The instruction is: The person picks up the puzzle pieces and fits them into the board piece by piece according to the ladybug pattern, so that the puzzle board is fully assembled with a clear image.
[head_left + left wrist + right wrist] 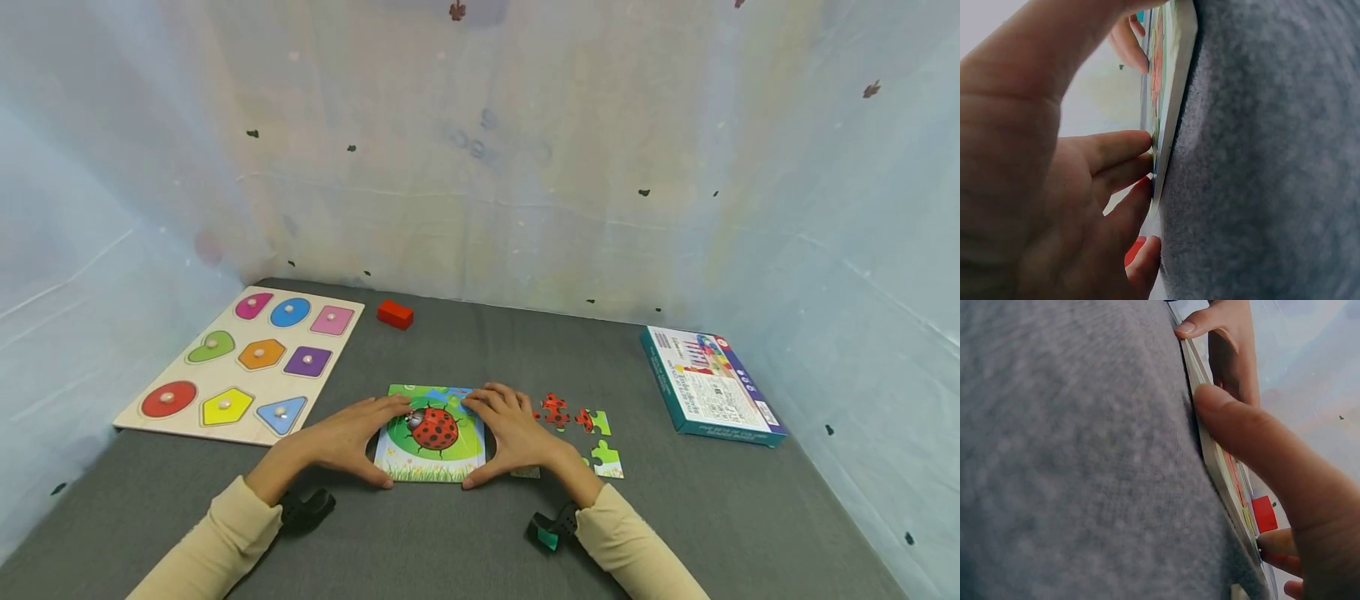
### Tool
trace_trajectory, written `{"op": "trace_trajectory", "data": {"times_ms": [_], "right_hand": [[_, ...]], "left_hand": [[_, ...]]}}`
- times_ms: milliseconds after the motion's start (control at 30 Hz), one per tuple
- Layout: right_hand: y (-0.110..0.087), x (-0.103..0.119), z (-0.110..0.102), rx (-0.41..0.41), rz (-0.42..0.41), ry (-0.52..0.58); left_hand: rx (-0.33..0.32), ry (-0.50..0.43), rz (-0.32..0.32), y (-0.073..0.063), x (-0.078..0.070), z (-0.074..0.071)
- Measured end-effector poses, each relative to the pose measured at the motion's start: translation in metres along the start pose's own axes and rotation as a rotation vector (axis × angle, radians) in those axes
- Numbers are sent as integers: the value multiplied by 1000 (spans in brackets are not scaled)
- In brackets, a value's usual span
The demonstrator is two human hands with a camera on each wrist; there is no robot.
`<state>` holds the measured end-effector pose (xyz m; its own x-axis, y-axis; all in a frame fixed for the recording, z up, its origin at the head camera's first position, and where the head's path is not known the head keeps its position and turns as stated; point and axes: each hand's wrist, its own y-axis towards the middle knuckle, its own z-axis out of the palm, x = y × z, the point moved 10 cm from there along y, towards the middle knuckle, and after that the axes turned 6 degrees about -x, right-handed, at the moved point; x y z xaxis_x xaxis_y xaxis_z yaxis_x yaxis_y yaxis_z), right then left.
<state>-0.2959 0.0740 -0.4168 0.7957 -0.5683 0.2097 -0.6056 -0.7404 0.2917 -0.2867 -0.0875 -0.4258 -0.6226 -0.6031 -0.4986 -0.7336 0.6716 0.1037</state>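
A ladybug puzzle board (433, 462) lies flat on the grey cloth between both hands. The left hand (350, 439) touches its left side, thumb by the near left corner and extended fingers at the far part. On the opposite side, the right hand (515, 435) rests fingertips on the upper right of the picture, its thumb at the near edge. Fairly straight left fingers (1119, 153) meet the board's edge (1175, 75) in the left wrist view. The right thumb (1235, 415) lies against the board's edge (1216, 465) in the right wrist view.
Loose jigsaw pieces (606, 458) lie right of the board, some partly hidden by the right hand and forearm. A wooden shape board (273, 387) is at left, near a red block (395, 314). A teal-edged box (712, 383) sits at right, and a pale curtain hangs behind.
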Motion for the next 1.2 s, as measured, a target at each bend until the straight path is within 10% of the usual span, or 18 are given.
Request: {"op": "trace_trajectory", "data": {"times_ms": [1200], "right_hand": [[-46, -68, -45, -93, 191, 122]], "left_hand": [[-9, 3, -18, 0, 4, -2]]}}
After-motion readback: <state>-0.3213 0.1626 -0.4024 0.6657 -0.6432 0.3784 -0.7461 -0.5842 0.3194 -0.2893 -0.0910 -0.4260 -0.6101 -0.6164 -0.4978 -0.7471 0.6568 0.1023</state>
